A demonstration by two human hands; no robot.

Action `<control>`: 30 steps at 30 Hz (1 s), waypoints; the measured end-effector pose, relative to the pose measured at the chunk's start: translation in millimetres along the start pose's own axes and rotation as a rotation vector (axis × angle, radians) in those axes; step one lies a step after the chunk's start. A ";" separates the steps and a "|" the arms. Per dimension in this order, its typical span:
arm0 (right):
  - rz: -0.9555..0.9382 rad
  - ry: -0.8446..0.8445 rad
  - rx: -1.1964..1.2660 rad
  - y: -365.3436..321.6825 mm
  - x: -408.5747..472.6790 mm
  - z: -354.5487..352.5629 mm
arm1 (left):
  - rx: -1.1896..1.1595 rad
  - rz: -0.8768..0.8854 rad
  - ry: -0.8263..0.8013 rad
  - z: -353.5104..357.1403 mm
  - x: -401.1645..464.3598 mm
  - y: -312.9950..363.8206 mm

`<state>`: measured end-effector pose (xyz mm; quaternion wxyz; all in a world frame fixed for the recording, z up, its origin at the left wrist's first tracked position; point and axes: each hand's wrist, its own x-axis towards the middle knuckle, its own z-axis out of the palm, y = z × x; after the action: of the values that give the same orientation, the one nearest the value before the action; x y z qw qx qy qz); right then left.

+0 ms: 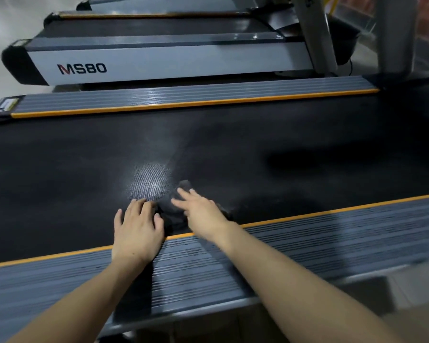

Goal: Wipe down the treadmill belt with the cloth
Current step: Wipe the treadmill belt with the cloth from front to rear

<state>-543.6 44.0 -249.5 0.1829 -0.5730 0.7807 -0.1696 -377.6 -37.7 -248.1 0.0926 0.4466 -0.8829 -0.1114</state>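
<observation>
The black treadmill belt (233, 149) runs across the middle of the view, with a pale shiny patch just beyond my fingers. A dark cloth (175, 219) lies on the belt at its near edge, hard to tell from the belt. My left hand (138, 226) rests flat on the cloth's left part, fingers curled onto it. My right hand (201, 211) lies over the cloth's right part with its fingers spread and pointing left and forward. Most of the cloth is hidden under both hands.
The near grey ribbed side rail (307, 246) with an orange strip lies under my forearms. The far side rail (183, 97) borders the belt. A second treadmill marked MS80 (82, 68) stands beyond, with grey uprights (391, 33) at the top right.
</observation>
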 end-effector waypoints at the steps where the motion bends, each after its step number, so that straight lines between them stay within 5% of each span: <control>1: -0.022 -0.007 0.026 7.0 -0.7 -3.1 | -0.004 -0.002 -0.006 0.2 0.5 0.3; 4: 0.005 0.032 0.054 59.9 -20.0 -26.7 | -0.007 -0.009 -0.022 0.1 0.9 0.2; 9: 0.384 0.238 -0.046 167.0 -67.8 -87.7 | -0.001 0.000 -0.019 0.5 1.5 -0.7; 13: 0.563 0.326 0.038 183.4 -79.7 -91.8 | 0.003 0.014 -0.030 -0.1 1.5 -0.2; 17: 0.398 0.280 0.134 133.9 -54.9 -66.8 | 0.005 0.013 -0.028 -0.9 1.2 1.0; 23: -0.093 0.020 0.121 18.0 -12.6 -6.4 | -0.022 -0.030 0.028 -1.4 -0.1 -0.7; 27: -0.129 0.038 0.103 56.2 -18.2 -20.4 | -0.019 -0.016 0.016 0.1 0.6 -0.2; 30: 0.036 0.177 0.092 93.3 -21.1 -37.5 | -0.015 -0.013 0.025 -0.8 1.2 -0.3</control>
<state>-633.5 92.9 -259.0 0.1424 -0.5328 0.7952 -0.2520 -377.8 -39.0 -247.3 0.1061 0.4529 -0.8780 -0.1130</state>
